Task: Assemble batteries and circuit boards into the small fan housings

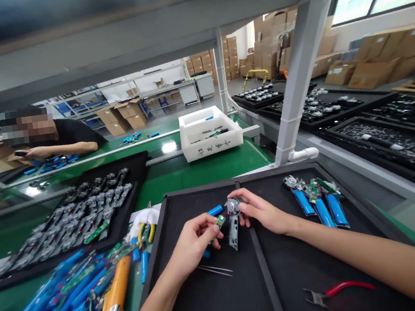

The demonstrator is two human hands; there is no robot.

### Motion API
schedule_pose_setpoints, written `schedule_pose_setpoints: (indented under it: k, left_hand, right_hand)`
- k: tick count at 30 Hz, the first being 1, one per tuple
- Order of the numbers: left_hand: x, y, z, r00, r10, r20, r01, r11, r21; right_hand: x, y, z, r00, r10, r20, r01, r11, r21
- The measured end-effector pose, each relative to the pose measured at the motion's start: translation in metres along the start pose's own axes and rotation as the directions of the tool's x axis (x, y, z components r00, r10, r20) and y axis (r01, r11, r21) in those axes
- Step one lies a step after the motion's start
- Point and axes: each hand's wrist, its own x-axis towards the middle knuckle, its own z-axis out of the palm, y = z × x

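Over the black tray [227,306], my left hand [194,241] pinches a small green circuit board [220,221] between thumb and fingers. My right hand [258,210] grips a grey housing part with a round silver motor-like piece [232,206] at its top. Its flat lower part [234,236] hangs downward. A thin red wire seems to run between board and housing. A blue cylindrical battery cell [215,210] shows just behind my left hand; whether it is joined to the board I cannot tell. Below that hand lie metal tweezers [215,270].
Red-handled cutters [321,297] and several assemblies with blue cells [324,211] lie at the tray's right. An orange electric screwdriver [114,305], yellow-handled pliers [147,232] and a heap of blue cells [58,302] are left. A white bin [211,144] stands behind; a co-worker [75,134] sits across.
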Motion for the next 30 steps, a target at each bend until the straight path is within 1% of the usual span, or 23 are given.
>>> schedule_pose_setpoints:
  k: [7,11,13,16,18,20,23,27,30]
  left_hand:
    - [-0.001,0.002,0.000,1.000,-0.014,-0.006,0.014,1.000,0.002]
    - [0.000,0.002,-0.005,0.996,-0.086,-0.027,0.083,0.993,-0.088]
    - [0.002,0.001,-0.008,0.992,-0.122,-0.006,0.120,0.978,-0.168]
    - [0.003,0.001,-0.014,0.987,-0.145,0.072,0.159,0.952,-0.262]
    - [0.001,0.003,-0.017,0.987,-0.128,0.098,0.152,0.942,-0.298]
    - [-0.004,0.008,-0.017,0.991,-0.092,0.102,0.120,0.944,-0.308]
    - [-0.012,0.014,-0.015,0.991,-0.058,0.123,0.087,0.967,-0.241]
    - [-0.020,0.019,-0.002,0.969,-0.129,0.211,0.146,0.987,-0.068]
    - [-0.023,0.019,0.011,0.952,-0.148,0.268,0.151,0.988,0.010]
  right_hand:
    - [0.002,0.000,0.000,1.000,-0.006,0.004,0.006,1.000,0.003]
    - [0.002,0.001,-0.001,1.000,-0.004,-0.010,0.004,1.000,0.006]
    - [0.002,0.002,-0.001,1.000,-0.007,-0.014,0.007,1.000,0.008]
    - [0.001,0.002,-0.001,1.000,-0.017,-0.021,0.017,1.000,0.009]
    - [0.000,0.002,-0.001,0.999,-0.034,-0.027,0.035,0.999,0.023]
    - [-0.001,0.002,-0.001,0.998,-0.061,-0.025,0.062,0.997,0.051]
    - [-0.003,0.002,-0.002,0.995,-0.096,-0.001,0.095,0.993,0.073]
    - [-0.005,0.001,-0.003,0.995,-0.090,0.034,0.088,0.995,0.038]
    - [-0.008,-0.001,-0.002,0.996,-0.062,0.061,0.061,0.998,0.020]
